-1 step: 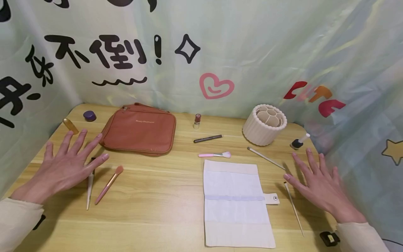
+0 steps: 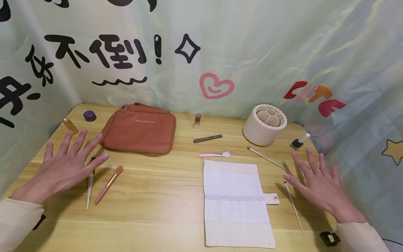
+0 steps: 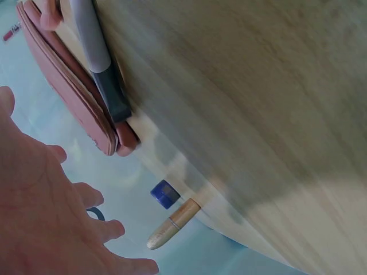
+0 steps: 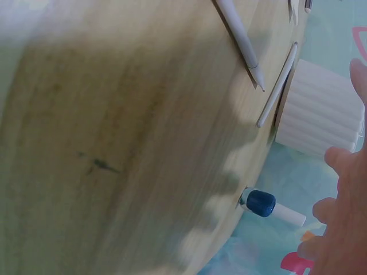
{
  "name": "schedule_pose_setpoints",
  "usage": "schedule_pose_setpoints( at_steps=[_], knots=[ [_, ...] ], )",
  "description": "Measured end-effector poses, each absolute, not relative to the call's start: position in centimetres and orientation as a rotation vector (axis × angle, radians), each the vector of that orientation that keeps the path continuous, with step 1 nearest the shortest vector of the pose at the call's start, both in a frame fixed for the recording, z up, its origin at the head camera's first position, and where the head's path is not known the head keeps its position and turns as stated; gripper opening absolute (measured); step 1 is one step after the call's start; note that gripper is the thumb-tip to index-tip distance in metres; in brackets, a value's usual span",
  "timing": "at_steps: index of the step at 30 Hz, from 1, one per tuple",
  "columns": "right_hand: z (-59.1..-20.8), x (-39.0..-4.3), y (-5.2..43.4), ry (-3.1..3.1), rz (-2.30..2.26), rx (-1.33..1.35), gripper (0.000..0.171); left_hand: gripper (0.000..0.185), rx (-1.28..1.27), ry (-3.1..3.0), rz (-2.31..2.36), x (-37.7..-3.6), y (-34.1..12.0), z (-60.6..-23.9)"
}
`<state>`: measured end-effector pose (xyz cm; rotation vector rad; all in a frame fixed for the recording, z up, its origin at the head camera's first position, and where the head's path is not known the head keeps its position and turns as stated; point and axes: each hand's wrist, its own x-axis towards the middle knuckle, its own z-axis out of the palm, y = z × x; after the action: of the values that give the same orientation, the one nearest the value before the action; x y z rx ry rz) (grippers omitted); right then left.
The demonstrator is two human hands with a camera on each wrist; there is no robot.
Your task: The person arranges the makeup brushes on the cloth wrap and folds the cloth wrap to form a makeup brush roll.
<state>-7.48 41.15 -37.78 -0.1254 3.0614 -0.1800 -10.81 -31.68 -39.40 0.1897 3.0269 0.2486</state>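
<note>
- The left hand (image 2: 64, 164) hovers palm down over the near left of the wooden table (image 2: 163, 210), fingers spread wide and straight, holding nothing.
- Just under its fingertips lie a white-handled brush (image 2: 90, 187) and, right beside it, a pink brush (image 2: 108, 184); from the head view I cannot tell whether a finger touches the white one.
- The right hand (image 2: 318, 185) hovers at the near right, fingers likewise splayed and empty, with a thin long brush (image 2: 293, 207) lying just left of it and another slim brush (image 2: 266, 158) farther off.
- The head view alone shows the whole layout: a brown pouch (image 2: 140, 131) far left, a white cloth roll (image 2: 236, 203) opened flat in the near middle, a ribbed holder (image 2: 265, 124) far right, a lipstick (image 2: 197, 120), a dark pencil (image 2: 207, 138) and a small pink brush (image 2: 215, 154) between them.
- The left wrist view shows the palm (image 3: 40, 212) from below, plus the pouch's edge (image 3: 74, 97), a purple cap (image 3: 164, 193) and a gold tube (image 3: 172, 223) at the table's far left rim.
- The right wrist view brings up a small bottle (image 4: 268, 206) with a dark blue body near the table edge, beside the ribbed holder (image 4: 321, 114).
</note>
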Motion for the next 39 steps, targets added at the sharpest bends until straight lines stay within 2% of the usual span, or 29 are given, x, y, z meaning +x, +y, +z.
schedule_pose_setpoints(
  at_steps=[14,25,33,36,39],
  knots=[
    [-37.5,-7.3,39.9,3.016,-0.263,-0.262,0.091,0.089,0.271,3.02,0.289,-11.1,-31.3,-39.0],
    [-37.4,-7.1,37.3,2.992,-0.4,-0.453,0.092,0.077,0.453,3.089,0.383,-10.6,-29.6,-39.0],
    [-38.0,-6.8,35.3,2.927,-0.456,-0.592,0.097,0.078,0.436,3.038,0.376,-10.0,-28.2,-38.9],
    [-38.3,-6.8,34.8,2.882,-0.437,-0.645,0.101,0.072,0.436,2.999,0.389,-10.1,-27.9,-38.9],
    [-38.4,-6.9,34.3,2.863,-0.394,-0.714,0.104,0.059,0.474,2.95,0.43,-10.2,-27.9,-39.1]
  ],
)
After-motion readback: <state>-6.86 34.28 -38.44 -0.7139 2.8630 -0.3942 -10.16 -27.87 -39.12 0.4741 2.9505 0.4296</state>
